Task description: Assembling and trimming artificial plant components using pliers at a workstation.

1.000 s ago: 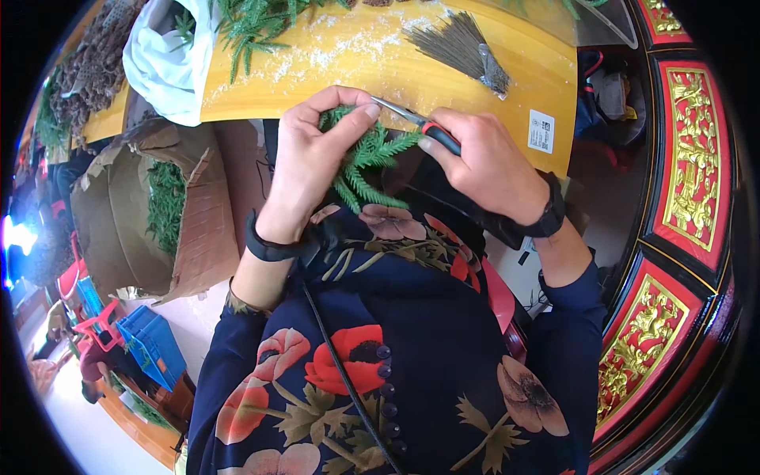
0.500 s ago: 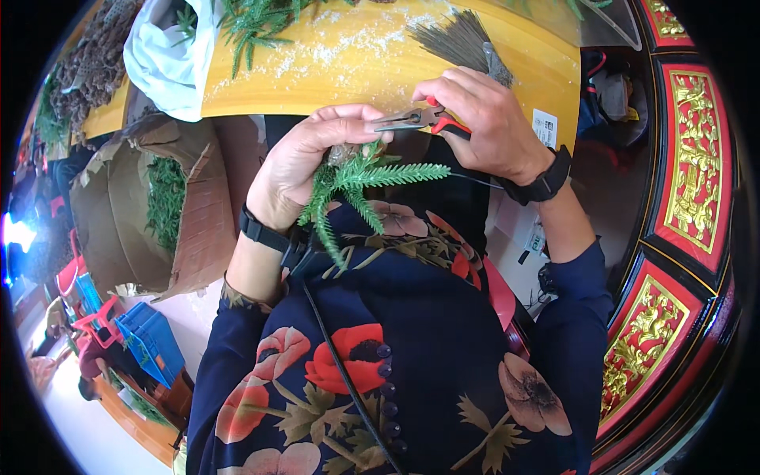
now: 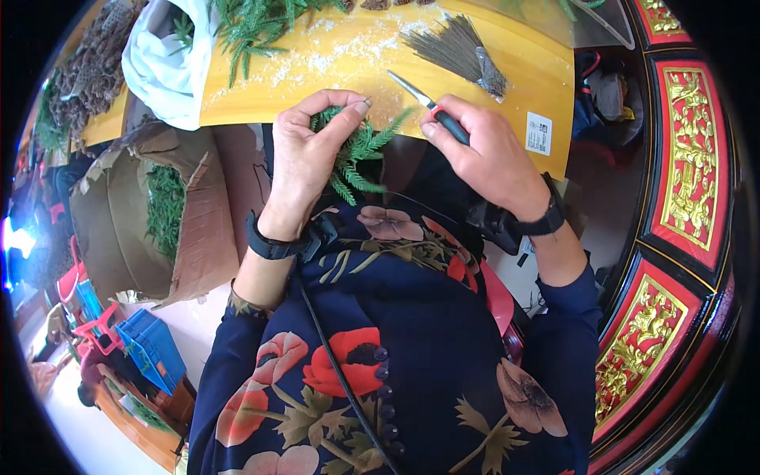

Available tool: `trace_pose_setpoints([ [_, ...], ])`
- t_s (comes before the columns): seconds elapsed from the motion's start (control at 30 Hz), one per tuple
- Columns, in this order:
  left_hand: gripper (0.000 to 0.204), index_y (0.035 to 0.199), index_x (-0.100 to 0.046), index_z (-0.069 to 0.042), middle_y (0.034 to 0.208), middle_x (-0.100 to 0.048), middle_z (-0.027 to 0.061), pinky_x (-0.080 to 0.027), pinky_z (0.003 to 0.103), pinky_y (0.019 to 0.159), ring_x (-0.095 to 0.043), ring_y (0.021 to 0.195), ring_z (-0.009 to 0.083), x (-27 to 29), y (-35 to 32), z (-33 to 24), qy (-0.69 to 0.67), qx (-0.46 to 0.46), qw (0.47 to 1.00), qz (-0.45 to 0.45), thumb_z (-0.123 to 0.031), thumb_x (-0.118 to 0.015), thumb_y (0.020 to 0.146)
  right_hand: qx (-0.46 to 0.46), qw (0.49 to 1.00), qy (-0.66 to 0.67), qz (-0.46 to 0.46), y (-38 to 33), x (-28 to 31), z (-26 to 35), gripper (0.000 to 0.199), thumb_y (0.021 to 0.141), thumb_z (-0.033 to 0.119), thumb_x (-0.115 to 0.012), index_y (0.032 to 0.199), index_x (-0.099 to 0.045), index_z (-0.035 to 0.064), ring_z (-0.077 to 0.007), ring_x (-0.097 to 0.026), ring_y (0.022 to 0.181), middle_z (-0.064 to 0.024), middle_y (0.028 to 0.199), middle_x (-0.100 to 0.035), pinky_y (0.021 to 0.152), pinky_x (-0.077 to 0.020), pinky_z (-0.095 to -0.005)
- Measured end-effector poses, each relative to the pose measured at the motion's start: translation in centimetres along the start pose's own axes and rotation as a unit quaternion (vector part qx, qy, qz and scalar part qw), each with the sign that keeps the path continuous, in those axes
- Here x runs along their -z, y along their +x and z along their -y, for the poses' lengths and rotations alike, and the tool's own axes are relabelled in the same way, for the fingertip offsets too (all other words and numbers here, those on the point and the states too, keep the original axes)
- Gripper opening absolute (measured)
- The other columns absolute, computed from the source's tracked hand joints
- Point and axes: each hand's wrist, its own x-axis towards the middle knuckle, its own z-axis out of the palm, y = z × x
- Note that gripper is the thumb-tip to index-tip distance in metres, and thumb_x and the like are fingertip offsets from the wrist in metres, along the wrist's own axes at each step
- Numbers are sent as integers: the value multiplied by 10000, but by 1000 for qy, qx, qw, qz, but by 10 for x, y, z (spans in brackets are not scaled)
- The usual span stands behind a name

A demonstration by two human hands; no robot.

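Note:
My left hand [image 3: 310, 150] pinches a green artificial pine sprig [image 3: 366, 152] just off the near edge of the yellow table. Its needled branches hang out to the right below my thumb, and the part between my fingers is hidden. Closed round the red and dark handles of the pliers [image 3: 419, 93] is my right hand [image 3: 492, 154]. The pliers' metal tip points up and left over the table, apart from the sprig. A thin wire seems to trail below my right hand.
The yellow table [image 3: 332, 99] carries white flakes, a bundle of dark thin stems [image 3: 459, 54], more pine sprigs [image 3: 253, 28] and a white plastic bag [image 3: 162, 71]. Left stands an open cardboard box [image 3: 119, 229] holding greenery. A blue crate [image 3: 150, 348] sits lower left, carved red-gold panels [image 3: 687, 158] right.
The pliers have come away from the sprig and swung to point up and left. My left hand has turned and lifted the sprig closer to the table edge.

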Motion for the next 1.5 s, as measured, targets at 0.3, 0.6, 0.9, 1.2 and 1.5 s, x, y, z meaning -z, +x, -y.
trace_pose_setpoints([
  [0.3,108,952,-678,-8,840,-644,-7,-445,179,719,-577,760,49,1,-4,-7,-93,68,993,39,-51,-648,857,46,997,-55,-5,-7,-12,-3,214,867,182,-602,882,-540,-22,-444,-533,753,-242,766,-562,633,-419,-446],
  [0.6,102,946,-656,3,819,-628,-13,-435,166,694,-546,747,30,-6,-6,-7,2,-4,1000,25,-62,-630,873,28,998,-53,-8,-5,-13,-1,231,873,195,-605,901,-549,-27,-443,-542,765,-239,769,-571,647,-429,-444],
  [0.9,125,985,-639,4,829,-624,3,-439,164,690,-557,746,39,-5,-3,-4,-37,27,999,18,-57,-615,879,1,999,-25,34,-9,-14,0,261,888,232,-594,903,-554,-26,-427,-546,739,-234,753,-568,637,-431,-426],
  [1.2,103,935,-658,7,764,-619,-28,-420,156,623,-519,690,12,-8,-3,-5,-69,28,997,2,-63,-629,864,-3,1000,-12,26,-7,-17,1,265,889,236,-594,886,-550,-26,-425,-549,728,-235,749,-569,629,-430,-429],
  [1.5,107,932,-663,9,768,-626,-26,-424,158,621,-524,686,13,-4,-1,-2,-60,21,998,-12,-66,-632,861,28,999,-41,1,-1,-22,1,226,881,194,-606,871,-540,-21,-440,-551,733,-240,739,-570,621,-427,-464],
])
